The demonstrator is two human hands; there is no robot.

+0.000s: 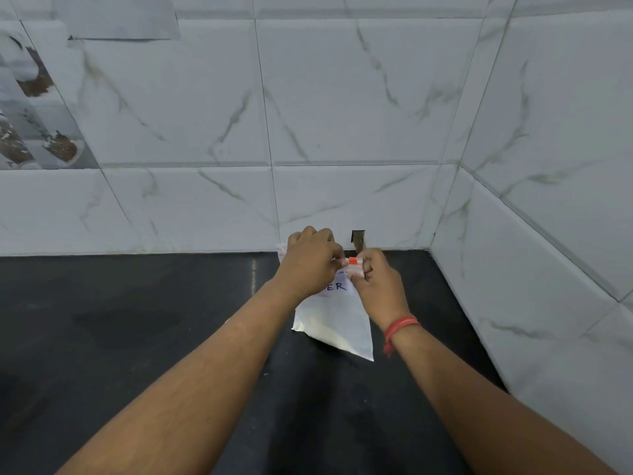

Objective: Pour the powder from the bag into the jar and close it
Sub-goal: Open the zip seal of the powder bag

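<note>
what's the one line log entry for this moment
stage: opening bag | left hand: pinching bag top | right hand: pinching bag top | bag: on counter, red slider | jar: unseen

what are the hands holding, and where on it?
Both hands, left and right, pinch the white powder bag at its top edge, by the orange zip slider.

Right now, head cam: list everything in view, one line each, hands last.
White plastic bag with blue handwriting: 1, white, on the black counter near the back wall, top edge held up.
Small red-orange slider: 1, red-orange, on the bag's top edge between the hands.
Black stone counter: 1, black, foreground.
White marble-pattern wall tiles: many, white with grey veins, back and right.
Printed paper sheet: 1, white, upper-left wall.
Jar: none visible.
Red thread wristband: 1, right wrist.
Left hand: gripping bag top.
Right hand: gripping bag top.
</note>
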